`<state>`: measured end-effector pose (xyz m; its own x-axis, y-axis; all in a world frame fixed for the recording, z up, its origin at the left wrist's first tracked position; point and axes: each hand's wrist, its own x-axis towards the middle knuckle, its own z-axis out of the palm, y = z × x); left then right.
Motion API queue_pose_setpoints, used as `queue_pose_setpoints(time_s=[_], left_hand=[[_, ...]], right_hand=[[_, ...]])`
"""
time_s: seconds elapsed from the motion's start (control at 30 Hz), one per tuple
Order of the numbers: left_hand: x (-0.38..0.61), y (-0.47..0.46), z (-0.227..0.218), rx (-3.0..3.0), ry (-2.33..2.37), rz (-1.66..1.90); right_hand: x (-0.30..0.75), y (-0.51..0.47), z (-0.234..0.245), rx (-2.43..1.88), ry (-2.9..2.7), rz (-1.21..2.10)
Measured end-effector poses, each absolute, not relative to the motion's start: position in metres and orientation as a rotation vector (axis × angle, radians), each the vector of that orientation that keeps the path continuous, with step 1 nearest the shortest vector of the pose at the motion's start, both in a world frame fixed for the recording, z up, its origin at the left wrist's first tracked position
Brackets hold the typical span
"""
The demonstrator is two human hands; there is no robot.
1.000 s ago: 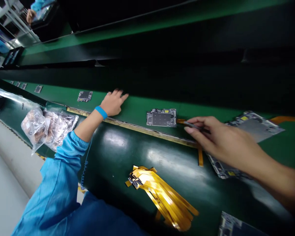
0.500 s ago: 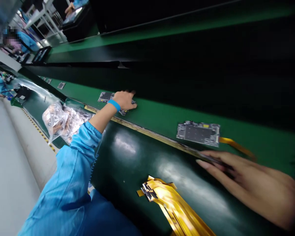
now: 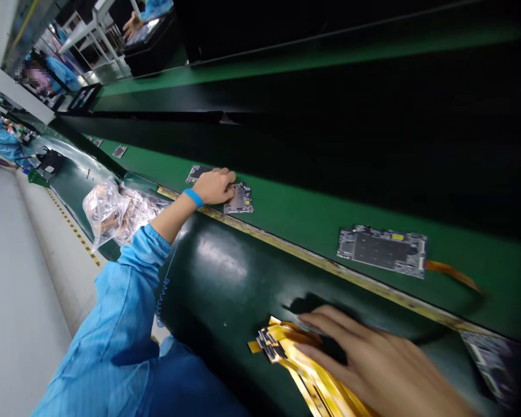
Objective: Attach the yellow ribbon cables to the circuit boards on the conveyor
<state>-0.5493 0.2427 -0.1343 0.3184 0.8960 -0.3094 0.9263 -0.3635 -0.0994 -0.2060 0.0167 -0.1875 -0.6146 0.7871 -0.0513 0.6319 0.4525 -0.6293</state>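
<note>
Hands well apart: left hand [image 3: 212, 188] on a circuit board [image 3: 239, 199], right hand [image 3: 364, 365] on yellow flex cables [image 3: 278, 347]. A plastic bag [image 3: 117, 211] lies just beside the left wrist.

Two hands [image 3: 212, 188] [image 3: 373, 365], one bag [image 3: 121, 211], one flex-cable bundle [image 3: 278, 341].

**Left hand [image 3: 213, 187] on a circuit board [image 3: 239, 198], right hand [image 3: 373, 365] on yellow ribbon cables [image 3: 286, 353]**

Through the head camera I see my left hand lying on that board, with a second circuit board [image 3: 196, 174] just beside it on the raised green strip [image 3: 295, 214]. A blue wristband [image 3: 193, 198] sits above my blue sleeve [image 3: 125, 289]. My blurred right fingers lie across the stacked ribbons on the dark green tabletop [image 3: 217, 272]. Farther right, a larger circuit board [image 3: 382, 251] trails an orange ribbon [image 3: 451, 274]. A clear plastic bag [image 3: 117, 211] lies beyond my sleeve.
</note>
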Motion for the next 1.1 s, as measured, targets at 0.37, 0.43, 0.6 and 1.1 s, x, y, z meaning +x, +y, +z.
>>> queue_pose_setpoints(time_s=[0.37, 0.43, 0.6, 1.1], left_hand=[[-0.567, 0.248, -0.121, 2.708, 1.078, -0.825], [-0.557, 0.25, -0.121, 2.743, 1.015, -0.871], [-0.532, 0.255, -0.118, 2.831, 0.915, -0.888], [-0.53, 0.237, -0.116, 2.747, 1.292, -0.701]], right_hand=[[-0.221, 0.005, -0.19, -1.226, -2.416, 1.171], [-0.219, 0.006, -0.19, -1.242, -2.381, 1.235], [-0.217, 0.011, -0.18, -1.257, -2.32, 1.325], [-0.218, 0.043, -0.16, -1.417, -1.799, 1.679]])
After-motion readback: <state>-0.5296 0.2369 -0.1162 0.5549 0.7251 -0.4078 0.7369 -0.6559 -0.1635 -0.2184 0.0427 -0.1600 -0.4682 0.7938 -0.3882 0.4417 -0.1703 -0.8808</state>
